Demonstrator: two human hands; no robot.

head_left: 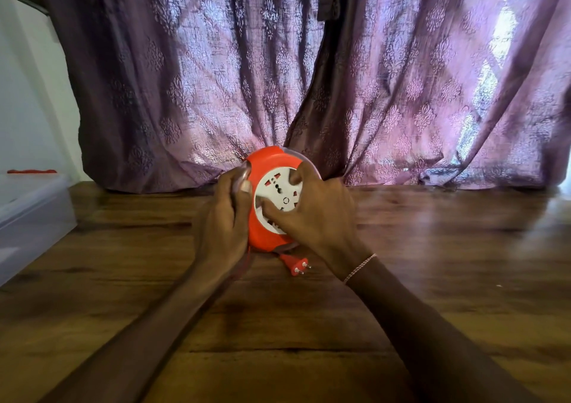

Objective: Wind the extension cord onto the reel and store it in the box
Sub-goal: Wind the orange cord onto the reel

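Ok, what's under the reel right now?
The red plug lies on the wooden surface just below the reel, prongs pointing right. The reel, gripped by the left hand and right hand, hides whatever is directly beneath it.

The extension cord reel [268,167] stands on edge at the middle of the wooden surface [432,279], just before the curtain [340,78] that hangs behind it. The left hand [222,217] grips its left rim, and the right hand [318,217] holds its socket face. The plug [296,265] lies just in front of the reel, between the wrists. The storage box [31,217] sits at the far left, well apart.
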